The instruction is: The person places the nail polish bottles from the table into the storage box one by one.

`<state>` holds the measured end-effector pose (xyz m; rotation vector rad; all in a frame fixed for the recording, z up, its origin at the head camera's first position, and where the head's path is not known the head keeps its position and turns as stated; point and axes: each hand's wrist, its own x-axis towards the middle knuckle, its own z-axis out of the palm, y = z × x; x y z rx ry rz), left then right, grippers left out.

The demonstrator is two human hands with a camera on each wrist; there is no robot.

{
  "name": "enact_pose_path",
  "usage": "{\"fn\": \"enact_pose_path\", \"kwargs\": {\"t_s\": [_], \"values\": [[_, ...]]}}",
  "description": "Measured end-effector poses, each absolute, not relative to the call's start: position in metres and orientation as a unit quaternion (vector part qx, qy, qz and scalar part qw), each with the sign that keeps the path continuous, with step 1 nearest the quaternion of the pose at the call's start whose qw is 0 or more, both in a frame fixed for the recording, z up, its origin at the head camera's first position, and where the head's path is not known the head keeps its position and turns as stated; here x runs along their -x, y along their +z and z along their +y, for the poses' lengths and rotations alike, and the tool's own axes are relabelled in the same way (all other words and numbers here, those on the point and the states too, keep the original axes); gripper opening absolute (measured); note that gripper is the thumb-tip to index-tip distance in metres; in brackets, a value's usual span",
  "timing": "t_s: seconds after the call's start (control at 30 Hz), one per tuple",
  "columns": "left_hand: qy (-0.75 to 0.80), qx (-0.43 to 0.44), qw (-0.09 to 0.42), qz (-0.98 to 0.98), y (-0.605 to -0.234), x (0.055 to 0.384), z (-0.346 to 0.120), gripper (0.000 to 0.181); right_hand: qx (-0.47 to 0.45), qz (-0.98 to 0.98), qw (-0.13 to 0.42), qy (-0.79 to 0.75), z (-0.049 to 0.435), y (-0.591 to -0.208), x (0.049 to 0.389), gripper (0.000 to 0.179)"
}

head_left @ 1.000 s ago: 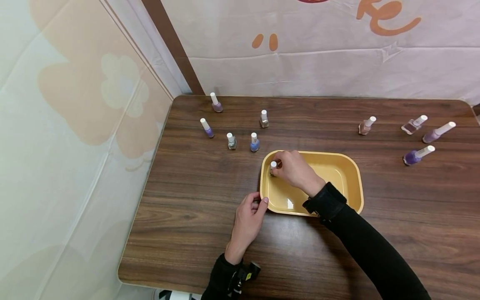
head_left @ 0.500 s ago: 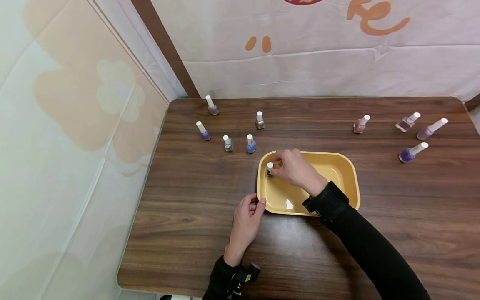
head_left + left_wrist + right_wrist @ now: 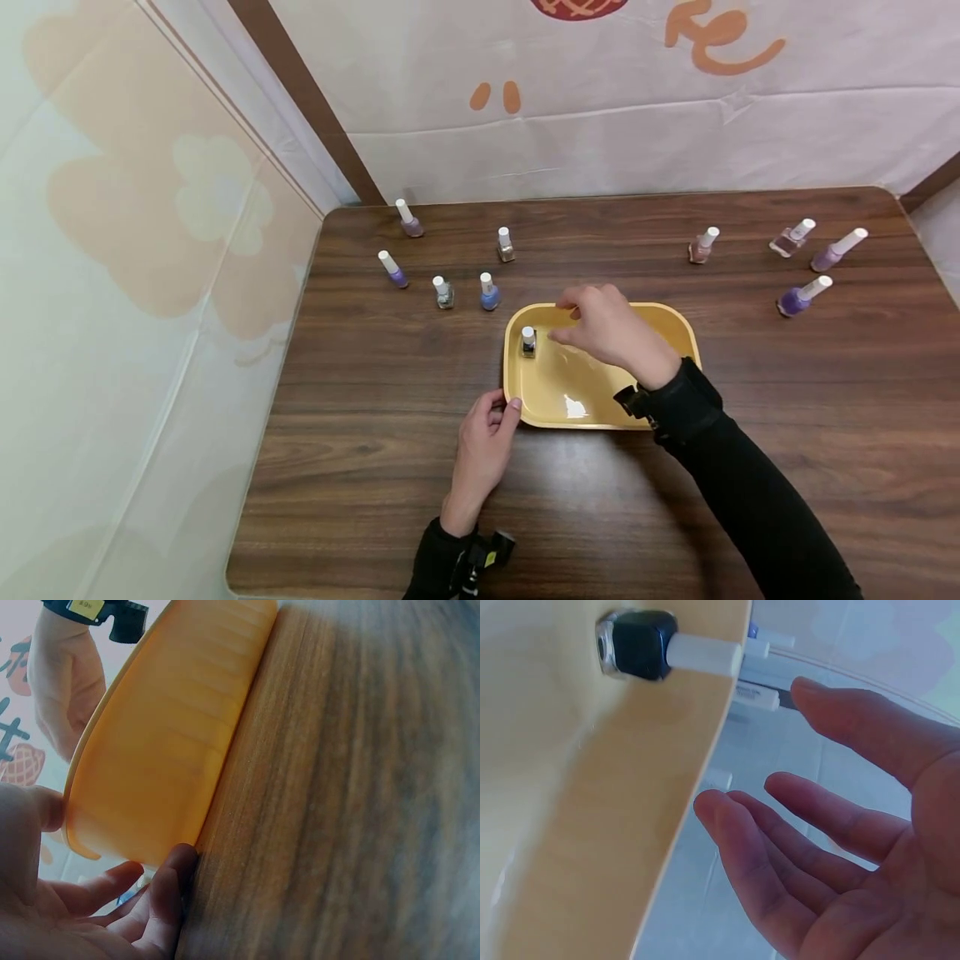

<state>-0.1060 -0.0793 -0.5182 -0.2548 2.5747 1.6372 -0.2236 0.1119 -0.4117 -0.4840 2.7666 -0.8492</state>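
Note:
A dark nail polish bottle (image 3: 528,342) with a white cap stands upright inside the yellow tray (image 3: 570,421), near its left end. My right hand (image 3: 611,329) is over the tray just right of that bottle, fingers loosely bent and holding nothing. In the right wrist view, a gap shows between the dark bottle (image 3: 641,645) and the right fingertips. My left hand (image 3: 483,442) holds the tray's near left corner, thumb at the rim. Seen from the left wrist, its fingers (image 3: 169,892) lie along the outer wall of the tray (image 3: 157,757), low by the table.
Several white-capped nail polish bottles stand beyond the tray at the left, among them a blue one (image 3: 490,296) and a clear glittery one (image 3: 444,293). Another group is at the back right, including a purple bottle (image 3: 795,302). A curtain (image 3: 600,142) hangs behind the wooden table (image 3: 360,467).
My right hand has let go of the dark nail polish bottle and moved right, away from it. The bottle stays standing in the tray. My left hand keeps its place at the corner.

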Motion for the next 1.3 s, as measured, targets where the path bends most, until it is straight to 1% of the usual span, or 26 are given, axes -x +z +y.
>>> {"fn": "enact_pose_path", "kwargs": {"t_s": [0.3,0.43,0.6,0.93,1.13,1.3], "values": [[0.533,0.09,0.044,0.84,-0.517,0.108,-0.088,0.043,0.156,0.934,0.06,-0.315,0.126,-0.409,0.226,0.034],[0.532,0.096,0.044,0.84,-0.517,0.109,-0.091,0.042,0.134,0.932,0.049,-0.334,0.136,-0.407,0.226,0.03],[0.529,0.106,0.05,0.841,-0.519,0.109,-0.095,0.041,0.107,0.926,0.035,-0.361,0.149,-0.406,0.224,0.029],[0.523,0.117,0.051,0.843,-0.52,0.108,-0.101,0.042,0.042,0.919,-0.055,-0.388,0.187,-0.411,0.219,0.026],[0.523,0.119,0.048,0.842,-0.522,0.107,-0.103,0.043,-0.004,0.908,-0.118,-0.402,0.215,-0.422,0.221,0.024],[0.526,0.114,0.046,0.842,-0.524,0.106,-0.104,0.042,-0.048,0.895,-0.14,-0.421,0.243,-0.434,0.217,0.028]]}}
